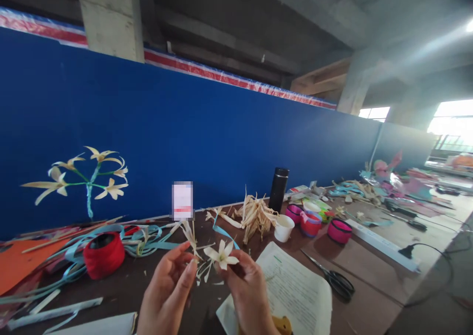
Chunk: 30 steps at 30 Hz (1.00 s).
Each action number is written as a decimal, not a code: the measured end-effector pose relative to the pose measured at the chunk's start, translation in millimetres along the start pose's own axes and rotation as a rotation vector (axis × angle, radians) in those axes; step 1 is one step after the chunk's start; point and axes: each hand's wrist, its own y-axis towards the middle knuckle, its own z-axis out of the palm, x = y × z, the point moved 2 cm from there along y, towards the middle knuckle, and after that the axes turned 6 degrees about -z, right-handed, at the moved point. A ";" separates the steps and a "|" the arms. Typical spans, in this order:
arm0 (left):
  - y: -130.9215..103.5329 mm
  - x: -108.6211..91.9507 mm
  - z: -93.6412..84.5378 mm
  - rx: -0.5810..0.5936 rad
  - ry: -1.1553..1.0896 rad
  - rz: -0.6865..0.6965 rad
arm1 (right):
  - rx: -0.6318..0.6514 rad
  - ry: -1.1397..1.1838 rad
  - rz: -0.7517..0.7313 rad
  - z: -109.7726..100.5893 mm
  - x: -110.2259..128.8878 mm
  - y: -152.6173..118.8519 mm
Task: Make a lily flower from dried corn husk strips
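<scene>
My right hand [247, 286] pinches a cream-white artificial flower [222, 256] with pointed petals, held open side toward me. My left hand [168, 286] is closed at thumb and forefinger around a pale dried husk piece [189, 235], whose lower end the fingers hide. Both hands hover low over the brown table, close together but apart. Thin pale scraps [204, 274] show between them. Under my right wrist lies a printed sheet [291, 285], with a yellow object [283, 323] partly hidden beside the wrist.
A made-up flower stem [89, 192] stands left against the blue partition [221, 143]. Around the hands are a red roll [104, 258], blue ribbons [148, 241], dried husks [257, 216], a white cup [284, 228], a black flask [278, 189], scissors [338, 283] and a power strip [384, 246].
</scene>
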 end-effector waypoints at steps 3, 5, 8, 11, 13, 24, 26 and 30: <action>-1.2 -6.1 1.1 0.013 -0.057 -0.063 | 0.056 -0.110 -0.069 -0.1 4.7 -6.7; -2.1 -7.4 2.2 0.019 -0.068 -0.075 | 0.095 -0.234 -0.154 -0.9 8.7 -10.1; -3.4 -5.2 3.2 0.048 -0.043 -0.086 | 0.148 -0.362 -0.248 -1.9 11.3 -13.1; -4.8 -1.9 2.7 0.049 0.008 -0.088 | 0.161 -0.398 -0.278 -2.7 10.3 -14.1; -5.4 -0.8 2.5 0.037 0.035 -0.086 | 0.143 -0.400 -0.273 -3.1 9.6 -14.2; -7.3 -2.1 6.4 0.042 0.073 -0.134 | 0.080 -0.150 -0.049 -1.9 -0.1 -12.9; -7.2 -1.3 5.6 0.053 0.093 -0.123 | 0.094 -0.100 -0.030 -1.4 -0.7 -11.9; -4.3 -1.9 1.7 0.060 0.148 -0.086 | 0.120 -0.067 -0.027 0.0 -1.0 -10.9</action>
